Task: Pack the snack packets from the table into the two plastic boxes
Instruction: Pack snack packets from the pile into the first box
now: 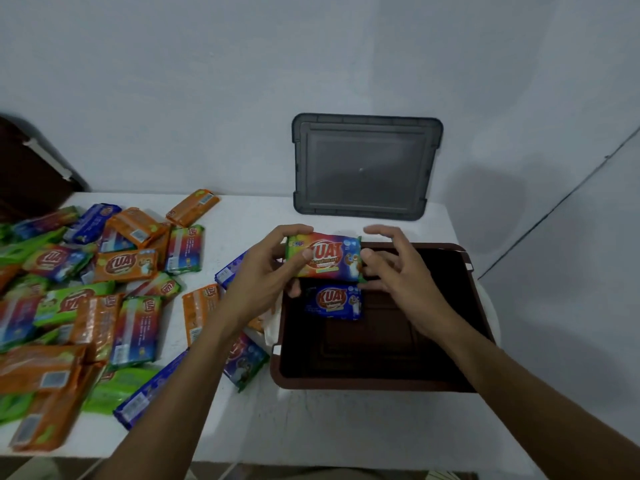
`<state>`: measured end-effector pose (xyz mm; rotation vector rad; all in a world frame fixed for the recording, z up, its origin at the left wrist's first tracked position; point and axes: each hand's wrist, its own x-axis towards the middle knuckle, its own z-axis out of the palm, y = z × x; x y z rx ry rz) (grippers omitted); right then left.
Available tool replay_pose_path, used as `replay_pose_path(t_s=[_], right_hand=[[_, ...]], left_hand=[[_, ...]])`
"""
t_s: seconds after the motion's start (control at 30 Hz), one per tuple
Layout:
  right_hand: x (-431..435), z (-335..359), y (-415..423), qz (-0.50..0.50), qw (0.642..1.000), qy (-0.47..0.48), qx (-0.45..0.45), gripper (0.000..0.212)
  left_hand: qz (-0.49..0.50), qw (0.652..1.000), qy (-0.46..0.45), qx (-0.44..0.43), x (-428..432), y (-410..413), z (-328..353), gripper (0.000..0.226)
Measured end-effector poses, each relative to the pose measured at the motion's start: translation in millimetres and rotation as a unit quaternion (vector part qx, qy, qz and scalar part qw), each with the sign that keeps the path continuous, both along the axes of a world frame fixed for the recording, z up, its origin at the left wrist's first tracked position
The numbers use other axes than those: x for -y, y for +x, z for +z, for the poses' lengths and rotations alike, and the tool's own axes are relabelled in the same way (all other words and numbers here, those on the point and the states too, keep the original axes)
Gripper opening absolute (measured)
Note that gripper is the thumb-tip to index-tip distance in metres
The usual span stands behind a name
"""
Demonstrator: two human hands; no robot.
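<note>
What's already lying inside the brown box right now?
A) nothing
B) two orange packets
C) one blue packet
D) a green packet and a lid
C: a single blue packet lies on the floor of the brown box, near its far-left corner, while the multicoloured packet is held above it by the left hand, with the right hand at its right edge.

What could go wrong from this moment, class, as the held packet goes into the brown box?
1. The left hand pinches the multicoloured packet by its end; the right hand looks open beside it, so it may drop crooked onto the blue packet.
2. The brown box overhangs the table edge at right; pressing there might tip it.
</note>
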<state>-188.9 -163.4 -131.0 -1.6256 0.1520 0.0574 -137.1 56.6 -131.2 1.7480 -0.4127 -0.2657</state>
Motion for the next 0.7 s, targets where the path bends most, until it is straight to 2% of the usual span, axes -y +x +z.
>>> replay_pose_path(t_s=[0.03, 0.1, 0.17, 0.23, 0.3, 0.37, 0.47, 0.6, 0.7], right_hand=[[0, 5, -2, 0.018, 0.998, 0.057, -0.020, 0.028], [8, 8, -8, 0.030, 0.997, 0.067, -0.035, 0.026], [27, 7, -16, 0.017, 0.999, 0.022, -0.038, 0.021], [49, 4, -23, 0.011, 0.997, -0.059, -0.054, 0.017], [60, -7, -26, -0.005, 0.985, -0.147, -0.089, 0.012], [62, -23, -23, -0.028, 0.973, -0.196, -0.122, 0.011], [58, -46, -15, -0.031, 0.958, -0.246, -0.146, 0.013], [51, -56, -12, 0.066, 0.885, -0.447, -0.114, 0.020], [44, -54, -12, 0.113, 0.790, -0.594, -0.105, 0.030]], left_hand=[[-0.017, 1.000, 0.010, -0.002, 6, -1, 1, 0.035], [-0.048, 0.995, 0.076, 0.034, 13, -2, 1, 0.042], [-0.034, 0.965, 0.193, 0.176, 11, 1, -3, 0.043], [0.024, 0.931, 0.234, 0.279, 3, 3, -10, 0.036], [0.064, 0.917, 0.244, 0.309, -3, 3, -18, 0.028], [0.067, 0.903, 0.265, 0.331, -5, 0, -28, 0.026], [0.064, 0.907, 0.262, 0.324, -5, -7, -39, 0.028], [0.098, 0.913, 0.238, 0.316, -3, -11, -47, 0.025], [0.099, 0.919, 0.222, 0.310, -5, -10, -48, 0.024]])
